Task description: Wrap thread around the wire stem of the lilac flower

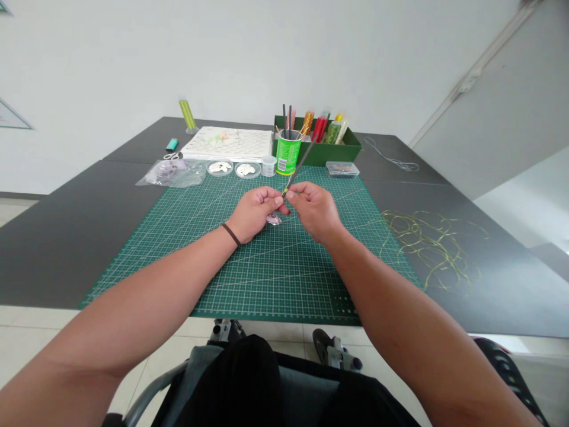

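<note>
Both my hands meet above the middle of the green cutting mat (249,267). My left hand (255,212) is closed, pinching the lower end of a thin dark stick (299,168) that slants up and to the right. My right hand (313,209) is closed too, pinching the same stick right beside the left fingers. A small pale purple piece (274,219) shows just under my left fingers; whether it is held or lies on the mat is unclear.
At the mat's far edge stand a green can with sticks (287,154), a dark green tray of coloured tubes (326,145), two small round dishes (234,169), a plastic bag (171,173) and a white board (229,143). Loose yellow-green wire (433,243) coils on the dark table at right.
</note>
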